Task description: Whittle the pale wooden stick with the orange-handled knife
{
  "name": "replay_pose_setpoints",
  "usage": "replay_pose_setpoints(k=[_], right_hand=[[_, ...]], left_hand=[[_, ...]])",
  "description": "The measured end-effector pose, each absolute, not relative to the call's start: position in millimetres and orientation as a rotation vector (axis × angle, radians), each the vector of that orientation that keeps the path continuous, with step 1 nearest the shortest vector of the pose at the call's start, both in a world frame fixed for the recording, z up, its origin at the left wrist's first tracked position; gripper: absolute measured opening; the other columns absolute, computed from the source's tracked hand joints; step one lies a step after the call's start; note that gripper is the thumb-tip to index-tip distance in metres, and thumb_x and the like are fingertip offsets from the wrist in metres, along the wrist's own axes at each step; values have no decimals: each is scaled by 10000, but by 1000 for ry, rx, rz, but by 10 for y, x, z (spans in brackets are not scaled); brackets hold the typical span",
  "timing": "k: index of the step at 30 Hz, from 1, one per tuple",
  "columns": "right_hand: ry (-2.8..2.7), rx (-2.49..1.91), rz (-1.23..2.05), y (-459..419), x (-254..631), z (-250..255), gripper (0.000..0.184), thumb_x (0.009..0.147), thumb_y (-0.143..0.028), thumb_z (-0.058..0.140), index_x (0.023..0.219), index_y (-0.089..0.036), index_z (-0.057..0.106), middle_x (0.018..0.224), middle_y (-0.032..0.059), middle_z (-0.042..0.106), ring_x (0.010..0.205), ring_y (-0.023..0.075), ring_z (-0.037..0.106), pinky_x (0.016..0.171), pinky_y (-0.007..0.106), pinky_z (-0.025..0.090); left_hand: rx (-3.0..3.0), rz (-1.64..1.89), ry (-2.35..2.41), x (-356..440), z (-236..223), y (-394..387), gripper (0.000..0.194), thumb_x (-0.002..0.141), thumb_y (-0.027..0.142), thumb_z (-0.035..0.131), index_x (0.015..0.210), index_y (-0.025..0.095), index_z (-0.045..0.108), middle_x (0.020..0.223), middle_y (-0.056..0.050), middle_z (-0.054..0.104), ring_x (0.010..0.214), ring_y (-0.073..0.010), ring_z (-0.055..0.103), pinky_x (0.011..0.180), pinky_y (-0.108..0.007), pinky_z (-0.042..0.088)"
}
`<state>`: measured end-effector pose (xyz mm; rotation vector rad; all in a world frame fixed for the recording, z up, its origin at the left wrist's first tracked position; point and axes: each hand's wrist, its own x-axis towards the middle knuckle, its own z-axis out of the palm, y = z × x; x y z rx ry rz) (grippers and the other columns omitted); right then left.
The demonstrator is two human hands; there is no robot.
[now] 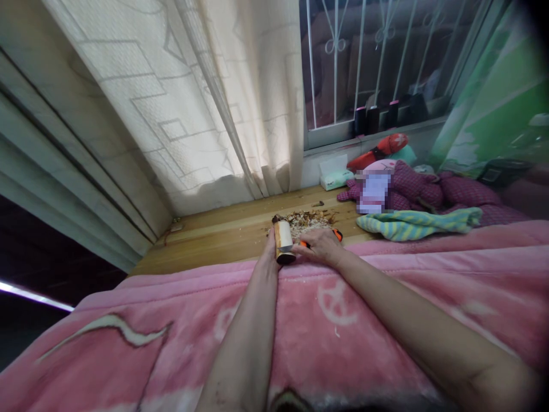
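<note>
My left hand [270, 247] is closed around a short piece of wood [283, 232], pale on its bared face with brown bark along the side and a dark end towards me. In the fist of my right hand [321, 245] is an orange-handled knife [338, 234]; the handle's end shows past my fingers. Its blade appears to lie against the lower part of the wood, though it is small and partly hidden. Just beyond both hands, a pile of wood shavings [311, 218] is spread on the wooden ledge [214, 240].
A pink blanket [300, 332] covers the front, under my forearms. Right of the shavings lie a striped cloth [416, 224], a purple plush toy [454, 191] and a tissue pack [336, 178]. Curtains [223, 103] and a barred window [364, 68] stand behind.
</note>
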<state>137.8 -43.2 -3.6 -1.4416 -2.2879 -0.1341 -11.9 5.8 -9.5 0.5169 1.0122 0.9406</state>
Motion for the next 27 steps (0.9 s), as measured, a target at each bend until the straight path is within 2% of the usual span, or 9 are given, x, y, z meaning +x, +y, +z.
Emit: replay_pose_setpoints(k=[12, 19, 27], right_hand=[[-2280, -1530, -184, -345, 1436, -95, 517, 812, -616, 287, 800, -222, 622, 769, 46, 653, 713, 158, 561, 572, 246, 268], [-2058, -1759, -133, -231, 1584, -143, 537, 827, -611, 245, 826, -222, 614, 776, 67, 656, 704, 171, 573, 567, 259, 297], [-2164, -1592, -171, -307, 1492, -114, 547, 823, -616, 245, 780, -213, 613, 761, 45, 649, 701, 154, 555, 578, 249, 277]], left_hand=[[489, 968, 988, -75, -56, 44, 433, 868, 462, 267, 793, 124, 526, 515, -29, 527, 401, -117, 513, 418, -226, 421], [642, 819, 990, -60, -40, 7, 481, 862, 488, 221, 778, 124, 525, 481, -47, 536, 388, -148, 521, 393, -255, 418], [573, 912, 955, -79, -89, 47, 406, 855, 462, 302, 835, 132, 536, 505, -23, 535, 395, -125, 514, 419, -239, 424]])
